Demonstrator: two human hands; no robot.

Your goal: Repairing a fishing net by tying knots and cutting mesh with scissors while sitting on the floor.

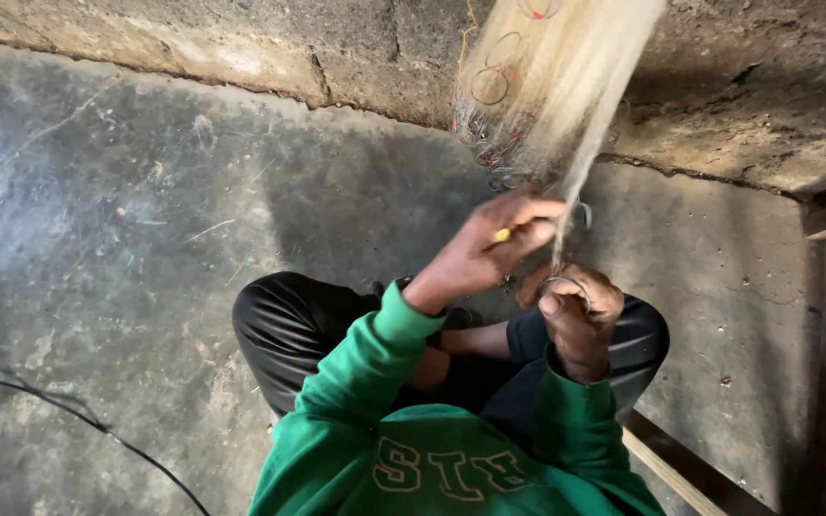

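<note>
A black cable [78,416] lies on the concrete floor [145,239] at the far left. The left hand [485,250] pinches a small yellow tool [502,234] beside pale fibre strands [552,86] hanging by the wall. The right hand [580,311] is closed around a metal ring [566,283], with one strand running into it.

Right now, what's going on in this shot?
A person in a green sweatshirt and black trousers sits on a grey concrete floor, working on a hanging bundle of pale blond fibres with thin wire rings along its edge. The left hand is raised to the bundle, pinching a small yellow tool. The right hand sits just below, gripping a thin strand pulled down from the bundle and a metal ring. A black cable lies on the floor.
</note>
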